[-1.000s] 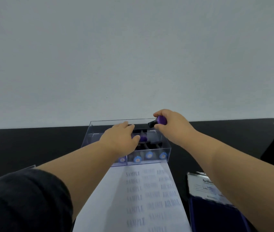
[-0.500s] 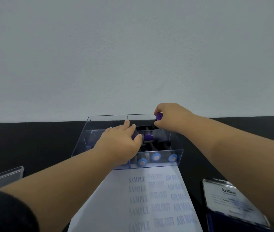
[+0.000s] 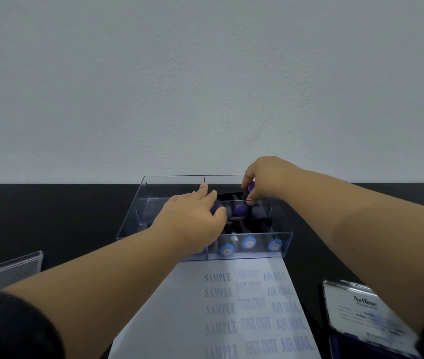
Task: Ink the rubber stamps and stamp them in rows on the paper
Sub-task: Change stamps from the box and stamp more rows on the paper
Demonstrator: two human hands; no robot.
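A clear plastic box (image 3: 280, 248) stands at the far end of the white paper (image 3: 180, 307) and holds several stamps with purple knobs. My right hand (image 3: 265, 177) pinches the purple knob of one stamp (image 3: 251, 187) low over the box's right compartment. My left hand (image 3: 195, 216) reaches into the box beside it, its fingers curled round another purple-knobbed stamp (image 3: 215, 210), mostly hidden. A further stamp (image 3: 240, 209) lies between the two hands. The paper carries blue columns reading SAMPLE, FAX OUT and AIR MAIL.
An open ink pad (image 3: 356, 314) with a white labelled lid lies at the right of the paper. A clear plastic lid (image 3: 6, 268) rests at the left. The table (image 3: 50, 216) is black, and a pale wall rises behind it.
My right hand has lowered its stamp from above the box rim down into the right compartment. My left hand stays in the box. The view has shifted nearer.
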